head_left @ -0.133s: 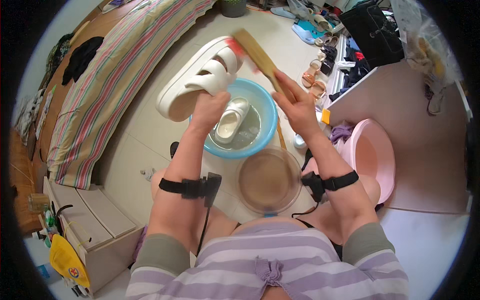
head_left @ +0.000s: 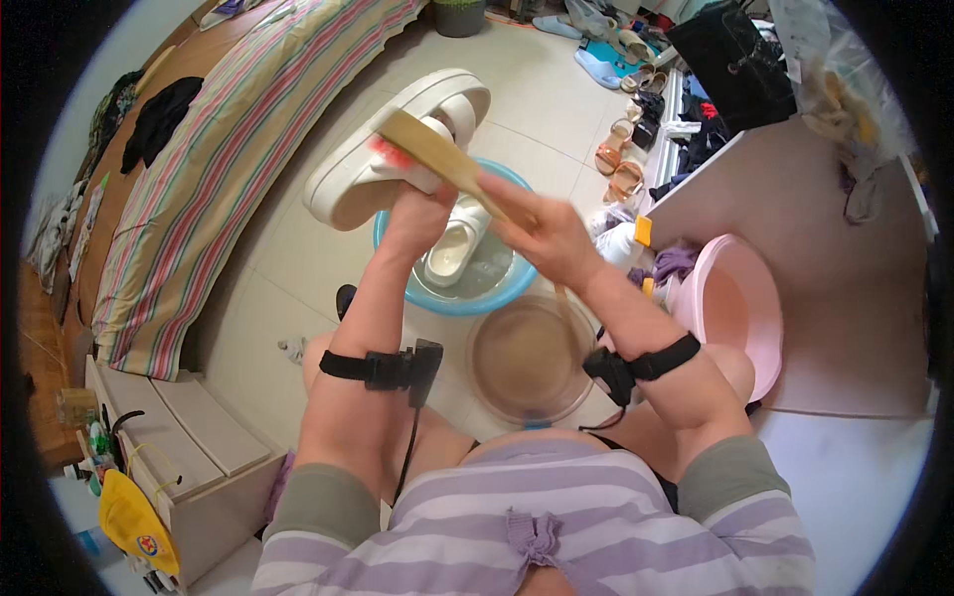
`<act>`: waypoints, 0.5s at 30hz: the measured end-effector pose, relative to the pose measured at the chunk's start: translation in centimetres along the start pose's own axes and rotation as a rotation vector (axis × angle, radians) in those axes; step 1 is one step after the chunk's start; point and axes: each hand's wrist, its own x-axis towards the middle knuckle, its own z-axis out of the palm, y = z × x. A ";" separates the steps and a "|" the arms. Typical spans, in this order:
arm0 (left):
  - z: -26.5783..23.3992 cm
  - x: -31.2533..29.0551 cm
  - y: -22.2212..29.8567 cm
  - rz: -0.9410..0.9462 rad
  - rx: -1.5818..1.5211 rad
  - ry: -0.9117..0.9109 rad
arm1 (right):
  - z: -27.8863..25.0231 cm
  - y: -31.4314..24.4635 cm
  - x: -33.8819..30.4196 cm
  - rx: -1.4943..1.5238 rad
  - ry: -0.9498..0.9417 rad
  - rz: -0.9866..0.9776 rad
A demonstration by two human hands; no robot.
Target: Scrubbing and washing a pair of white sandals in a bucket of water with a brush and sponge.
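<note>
My left hand (head_left: 421, 214) grips a thick-soled white sandal (head_left: 343, 189) by its opening, holding it in the air left of and partly above a blue basin (head_left: 527, 273). In my right hand (head_left: 547, 233) is a wooden scrubbing brush (head_left: 437, 154), closed round its handle. The brush's reddish bristles touch the sandal's side, near the straps. A second white sandal (head_left: 449, 256) lies in the basin, partly in cloudy water. My left hand's fingers are partly hidden by the sandal and brush.
Between my knees stands a round brownish tub (head_left: 527, 363). A pink basin (head_left: 740, 318), a white bottle (head_left: 618, 243) with a yellow cap and a purple cloth (head_left: 676, 260) are to the right. Several shoes, including orange sandals (head_left: 614, 149), line the far right. A striped bedspread (head_left: 238, 129) hangs at left.
My right hand has swung the brush left and down, from the sandal's far end onto its side. The sandal has tilted slightly in my left hand.
</note>
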 end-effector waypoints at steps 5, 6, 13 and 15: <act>1.5 0.7 0.5 -0.022 0.135 0.051 | -5.1 5.7 -4.8 -0.158 0.097 0.206; 1.3 0.8 0.4 -0.014 0.089 0.018 | -4.9 5.1 -3.9 -0.046 0.197 0.170; -0.3 1.8 -3.4 0.168 0.311 -0.003 | -0.2 1.7 -2.3 -0.001 -0.056 0.034; 2.1 2.2 -0.9 0.161 0.419 0.123 | -3.8 6.8 -4.4 -0.058 -0.006 0.127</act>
